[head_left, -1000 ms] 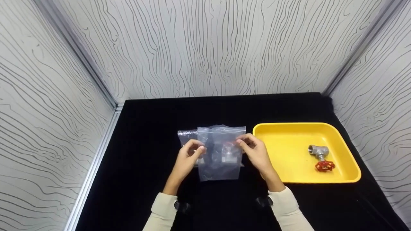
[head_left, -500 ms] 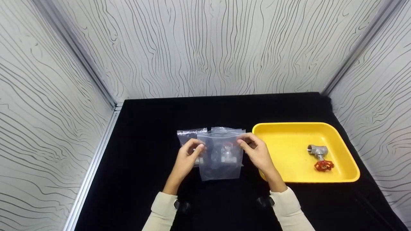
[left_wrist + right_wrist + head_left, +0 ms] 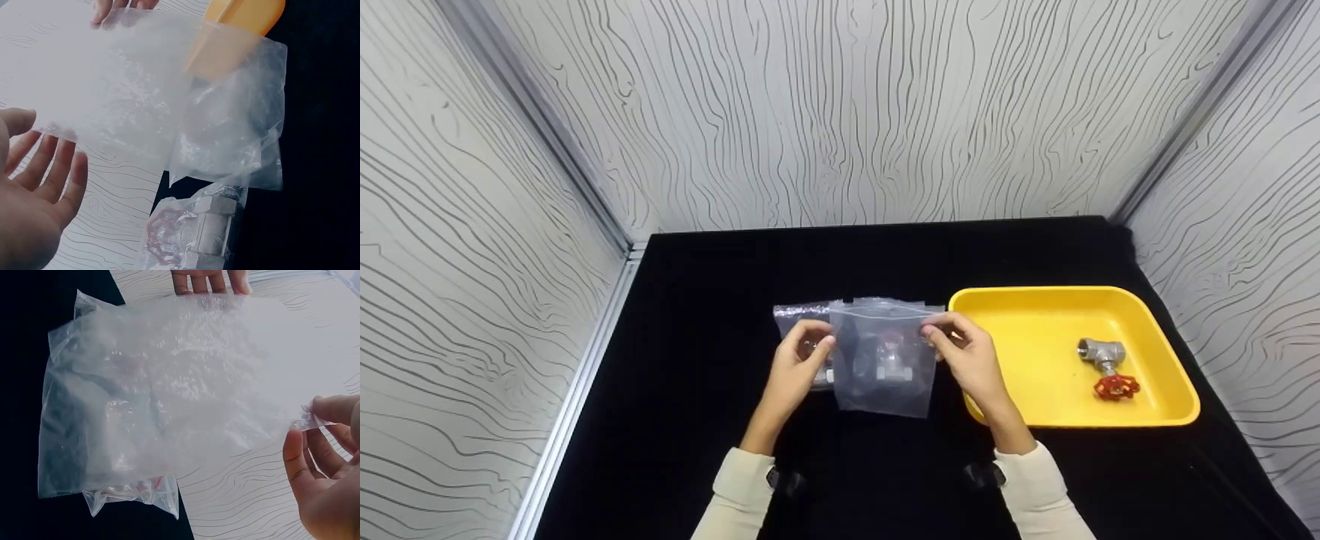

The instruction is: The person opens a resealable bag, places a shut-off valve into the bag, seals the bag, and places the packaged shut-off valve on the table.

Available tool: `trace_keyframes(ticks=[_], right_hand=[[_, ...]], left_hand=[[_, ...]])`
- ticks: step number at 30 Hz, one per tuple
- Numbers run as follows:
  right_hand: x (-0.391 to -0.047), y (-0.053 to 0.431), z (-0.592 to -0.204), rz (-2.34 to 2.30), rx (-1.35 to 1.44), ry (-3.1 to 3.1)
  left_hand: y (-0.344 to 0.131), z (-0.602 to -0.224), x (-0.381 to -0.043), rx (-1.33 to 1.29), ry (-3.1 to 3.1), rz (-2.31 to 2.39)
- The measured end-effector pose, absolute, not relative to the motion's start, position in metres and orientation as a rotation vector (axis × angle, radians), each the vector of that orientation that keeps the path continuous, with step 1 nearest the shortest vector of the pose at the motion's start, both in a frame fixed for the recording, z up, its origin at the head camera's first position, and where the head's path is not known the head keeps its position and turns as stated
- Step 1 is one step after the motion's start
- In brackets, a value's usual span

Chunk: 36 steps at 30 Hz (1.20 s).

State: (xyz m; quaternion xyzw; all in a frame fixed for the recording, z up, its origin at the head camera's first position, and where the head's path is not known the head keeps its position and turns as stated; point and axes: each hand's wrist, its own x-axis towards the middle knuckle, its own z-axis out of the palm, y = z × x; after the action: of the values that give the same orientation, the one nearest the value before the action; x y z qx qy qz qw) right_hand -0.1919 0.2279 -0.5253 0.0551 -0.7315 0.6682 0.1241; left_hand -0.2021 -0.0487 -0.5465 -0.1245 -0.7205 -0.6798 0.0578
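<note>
A clear zip-lock bag (image 3: 877, 394) hangs between my two hands, its zip strip along the upper edge. My left hand (image 3: 791, 367) pinches its left side between thumb and fingers. The opposite side is pinched by my right hand (image 3: 975, 367); in the right wrist view a crumpled corner shows between thumb and fingers of the right hand (image 3: 332, 467). Behind and below the held bag lie bagged valves; one bagged valve (image 3: 208, 230) with a red handwheel shows in the left wrist view. Another shows blurred through the held bag's film. I see nothing distinct inside the held bag.
A yellow tray (image 3: 1039, 405) stands to the right, close by my right hand. Inside it, near its right side, lies a bare metal valve (image 3: 1106, 352) with a red handwheel. Black cloth (image 3: 697, 315) covers the table, and patterned white panels (image 3: 840, 112) enclose it.
The held bag has shifted slightly right, its lower edge swinging right too. My right hand has moved a little right; my left hand has hardly moved.
</note>
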Motion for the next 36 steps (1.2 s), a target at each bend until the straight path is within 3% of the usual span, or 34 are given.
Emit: trace_keyframes(ticks=[26, 36], right_hand=[[-0.165, 0.235, -0.516, 1.873, 0.002, -2.034], [-0.156, 0.223, -0.521, 1.911, 0.171, -2.069]], left_hand=[[-0.032, -0.542, -0.194, -0.506, -2.272, -2.045], [-0.02, -0.538, -0.191, -0.588, -2.258, -2.117]])
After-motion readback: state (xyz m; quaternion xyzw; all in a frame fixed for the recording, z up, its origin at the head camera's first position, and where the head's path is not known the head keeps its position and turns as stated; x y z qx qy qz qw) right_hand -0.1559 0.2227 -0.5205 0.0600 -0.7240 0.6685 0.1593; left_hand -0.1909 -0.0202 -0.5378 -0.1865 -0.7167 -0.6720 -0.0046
